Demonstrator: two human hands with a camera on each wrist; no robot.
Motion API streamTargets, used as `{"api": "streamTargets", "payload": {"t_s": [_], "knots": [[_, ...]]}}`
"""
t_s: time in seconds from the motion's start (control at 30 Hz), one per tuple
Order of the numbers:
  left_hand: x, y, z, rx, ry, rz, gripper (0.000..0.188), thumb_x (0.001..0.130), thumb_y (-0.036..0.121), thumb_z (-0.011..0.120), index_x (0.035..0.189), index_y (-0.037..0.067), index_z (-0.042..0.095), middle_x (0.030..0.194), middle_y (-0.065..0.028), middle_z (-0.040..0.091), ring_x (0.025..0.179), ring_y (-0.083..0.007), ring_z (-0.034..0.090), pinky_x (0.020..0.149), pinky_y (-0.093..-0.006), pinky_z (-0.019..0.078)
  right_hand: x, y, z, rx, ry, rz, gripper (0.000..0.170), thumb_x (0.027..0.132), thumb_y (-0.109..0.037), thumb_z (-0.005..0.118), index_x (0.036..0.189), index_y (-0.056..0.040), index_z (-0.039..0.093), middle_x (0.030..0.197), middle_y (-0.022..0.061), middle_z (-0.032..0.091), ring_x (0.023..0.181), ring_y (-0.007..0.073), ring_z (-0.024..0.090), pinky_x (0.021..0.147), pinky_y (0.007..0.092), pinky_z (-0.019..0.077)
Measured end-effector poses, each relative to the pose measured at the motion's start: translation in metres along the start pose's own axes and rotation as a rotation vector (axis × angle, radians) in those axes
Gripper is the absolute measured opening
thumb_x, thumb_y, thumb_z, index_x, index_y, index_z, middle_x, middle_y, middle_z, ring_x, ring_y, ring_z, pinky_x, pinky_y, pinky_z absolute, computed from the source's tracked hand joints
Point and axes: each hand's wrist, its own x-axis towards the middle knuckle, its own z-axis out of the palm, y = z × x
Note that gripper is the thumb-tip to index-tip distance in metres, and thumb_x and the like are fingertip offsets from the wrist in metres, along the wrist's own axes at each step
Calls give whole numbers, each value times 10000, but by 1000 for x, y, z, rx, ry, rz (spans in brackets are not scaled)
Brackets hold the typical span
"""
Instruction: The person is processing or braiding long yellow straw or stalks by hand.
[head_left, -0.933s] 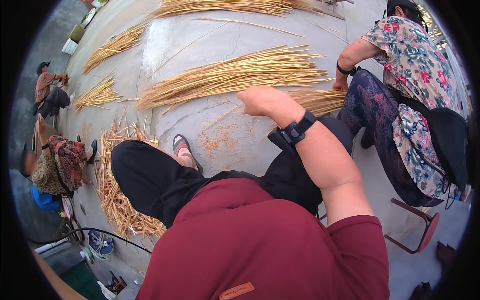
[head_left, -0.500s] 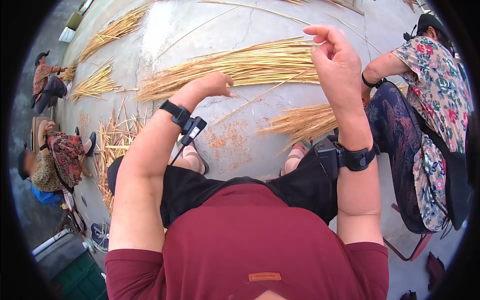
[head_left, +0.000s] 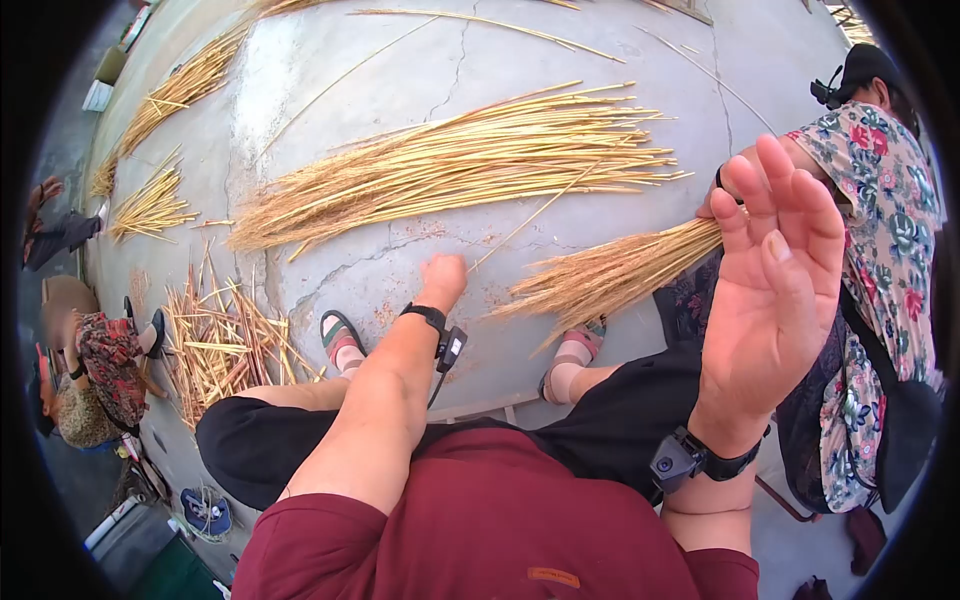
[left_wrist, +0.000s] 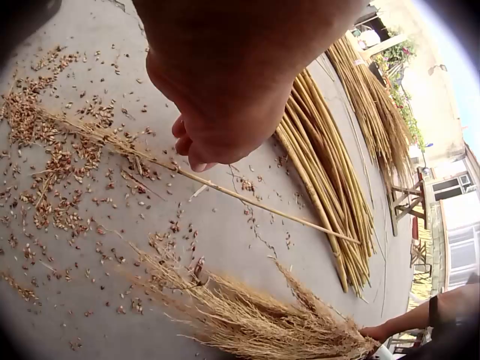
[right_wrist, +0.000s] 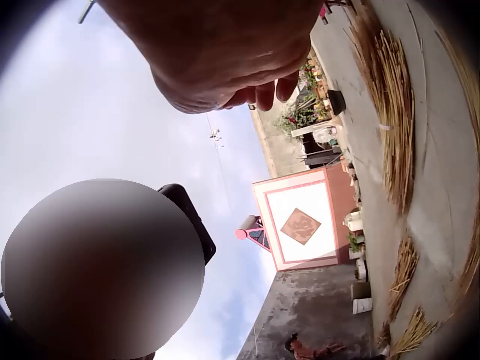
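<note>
Just near of the big stalk bundle (head_left: pixel 440 175) in the head view, one loose stalk (head_left: pixel 535 220) lay slantwise on the floor (head_left: pixel 330 45), long axis running near-left to far-right, far end over the bundle's edge. Left hand (head_left: pixel 443 280) was down at its near-left part, so easily the nearer one, with the bare shaft heading off far-right from it. Right hand (head_left: pixel 775 280) was up on the right, well apart, fingers loosely spread, nothing in it.

Left wrist view: the stalk crossed right by the left fingertips (left_wrist: pixel 199 160), feathery head left, bare end right. Fingers looked curled, but I couldn't tell if they'd pinched it. I'd say closing across the shaft was what mattered.

Right wrist view: right hand against sky (right_wrist: pixel 90 112), no stalk near it.
</note>
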Motion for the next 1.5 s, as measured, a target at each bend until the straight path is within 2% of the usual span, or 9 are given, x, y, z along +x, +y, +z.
{"api": "streamTargets", "payload": {"t_s": [0.37,0.57,0.83,0.9,1.0,1.07,1.13,1.27,1.5], "knots": [[-3,-2,4,-104,226,195,260,766,164,657,1025,136,676,1116,-123,610,1117,-305,511,895,-442,454,0,-33,-33,435,178,-105,330,846,44,490,1158,-59,524,1158,155,595,995,209,579,773,346,458],[2,20,-5,84,63,-77,245,821,238,615,1031,124,667,1102,-99,621,1125,-287,511,887,-456,446,-15,-11,-34,465,259,38,294,860,29,482,1123,-92,531,1111,126,605,877,179,571,705,316,456],[57,28,43,22,-63,-15,245,855,277,579,975,98,696,1016,-147,668,977,-314,633,839,-444,501,-13,28,-61,432,240,155,191,873,13,456,1036,-63,520,960,134,603,766,179,551,645,308,463],[45,-9,48,55,-119,41,204,810,243,632,934,98,705,959,-161,674,934,-323,643,784,-420,516,-27,41,-50,341,116,365,179,882,24,447,1040,-26,518,927,128,612,776,134,557,689,270,471],[56,17,-37,134,-144,160,174,749,176,700,894,80,707,832,-161,681,782,-285,671,673,-378,528,-27,53,-36,8,-481,576,166,904,-87,500,1042,-6,548,937,84,627,815,124,596,739,263,480],[62,13,-64,333,-409,310,178,727,141,736,870,40,700,716,-118,671,633,-213,648,600,-332,526,-32,64,-26,-232,-885,695,207,903,-145,524,1063,-17,552,944,102,638,850,191,619,749,314,484],[48,14,-115,-84,-509,74,185,705,122,766,842,25,689,671,-67,651,573,-148,610,552,-292,516,-48,89,-25,-418,-1160,522,246,896,-194,540,1077,-29,559,951,130,637,871,255,618,760,364,479],[12,21,-175,-348,-578,110,72,795,100,688,818,34,673,659,-14,631,563,-106,589,529,-242,501,-61,115,-28,-642,-1400,525,315,884,-269,554,1092,-32,565,935,167,643,895,370,597,781,450,462],[-92,35,-211,-1252,-36,378,97,848,102,640,857,5,630,746,-48,632,577,-93,585,508,-217,498,-62,165,-43,-683,-914,270,309,863,-214,577,1112,-32,565,893,155,653,841,306,630,742,400,487]]}}
